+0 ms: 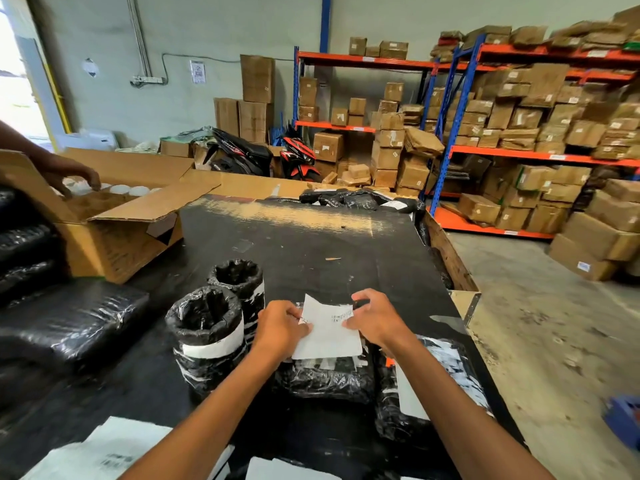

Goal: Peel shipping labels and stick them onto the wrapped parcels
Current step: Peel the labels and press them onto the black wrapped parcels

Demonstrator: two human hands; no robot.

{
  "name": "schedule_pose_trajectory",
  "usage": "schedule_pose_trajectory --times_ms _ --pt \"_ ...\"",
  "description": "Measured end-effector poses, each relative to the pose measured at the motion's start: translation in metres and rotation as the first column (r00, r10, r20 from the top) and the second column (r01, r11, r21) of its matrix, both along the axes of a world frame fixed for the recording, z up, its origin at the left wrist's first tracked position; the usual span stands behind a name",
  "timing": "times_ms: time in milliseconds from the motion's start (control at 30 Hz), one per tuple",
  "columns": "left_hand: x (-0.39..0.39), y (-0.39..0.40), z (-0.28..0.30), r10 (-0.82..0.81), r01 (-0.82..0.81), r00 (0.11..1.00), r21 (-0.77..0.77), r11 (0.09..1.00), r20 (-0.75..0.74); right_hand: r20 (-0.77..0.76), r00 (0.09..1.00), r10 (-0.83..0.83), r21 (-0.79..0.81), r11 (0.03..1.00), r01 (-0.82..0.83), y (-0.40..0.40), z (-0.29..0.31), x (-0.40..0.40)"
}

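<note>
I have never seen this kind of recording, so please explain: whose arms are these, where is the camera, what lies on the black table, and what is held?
There is no machine here. One camera sits on a person's head and looks down at their own arms. The left hand and right hand both pinch a white shipping label, apparently peeling it. Under it lies a black wrapped parcel. To the left stand two upright black rolls, the nearer one already bearing a white label. On the black table there is also an open cardboard box, into which another person's hand reaches.
</note>
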State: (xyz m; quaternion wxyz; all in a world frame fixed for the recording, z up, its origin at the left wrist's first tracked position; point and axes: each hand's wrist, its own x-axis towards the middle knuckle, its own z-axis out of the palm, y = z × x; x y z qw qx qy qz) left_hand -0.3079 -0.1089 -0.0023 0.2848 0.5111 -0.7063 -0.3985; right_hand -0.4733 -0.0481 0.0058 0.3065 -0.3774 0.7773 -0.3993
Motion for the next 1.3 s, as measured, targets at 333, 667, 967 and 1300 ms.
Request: schedule_pose_trajectory --times_ms 333,667,967,1300 --pt "0.002 0.007 0.006 -0.041 0.054 0.973 -0.052 0.997 0.226 -0.322 0.94 0.116 0.195 0.979 -0.054 0.011 0.004 0.01" --pt "0.004 0.026 0.012 -0.114 0.126 0.969 -0.043 0.991 0.221 -0.57 0.693 0.442 0.243 0.896 -0.371 0.014 -0.003 0.026" --pt "0.034 0.017 0.001 -0.012 0.067 0.884 -0.101 0.993 0.467 -0.624 0.474 0.621 0.39 0.773 -0.5 -0.026 -0.022 0.029" --pt "0.024 0.019 -0.005 -0.095 0.058 0.856 0.088 0.994 0.508 -0.594 0.433 0.678 0.514 0.734 -0.444 0.003 -0.032 0.023"
